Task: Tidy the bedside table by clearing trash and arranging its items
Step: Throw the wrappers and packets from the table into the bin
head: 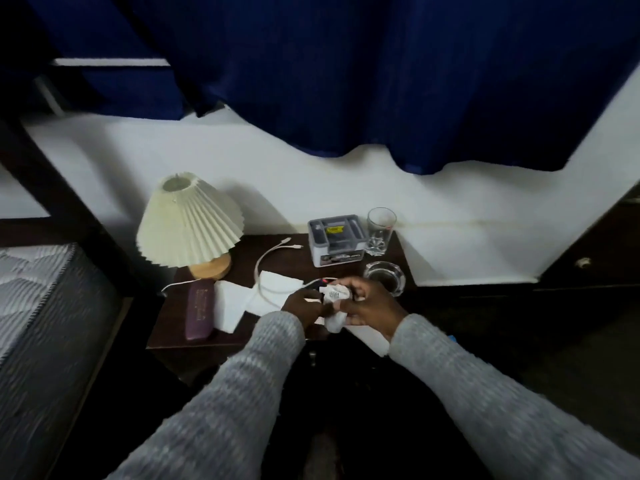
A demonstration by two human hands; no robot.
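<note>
On the dark wooden bedside table [180, 323], both my hands meet over its front right part. My right hand [369, 304] grips a crumpled white paper wad [335, 308]. My left hand [304, 306] pinches the same wad from the left. Flat white tissues [242, 299] lie spread in the table's middle, with a white cable [265, 261] looping over them. A dark glasses case [199, 310] lies at the left front. A small black item with a red light sits just behind the wad, mostly hidden.
A pleated cream lamp [188, 220] stands at the back left. A grey organiser box [337, 240], a drinking glass [380, 230] and a glass ashtray [384, 277] sit at the back right. A mattress [41, 292] lies left; a blue curtain [346, 81] hangs behind.
</note>
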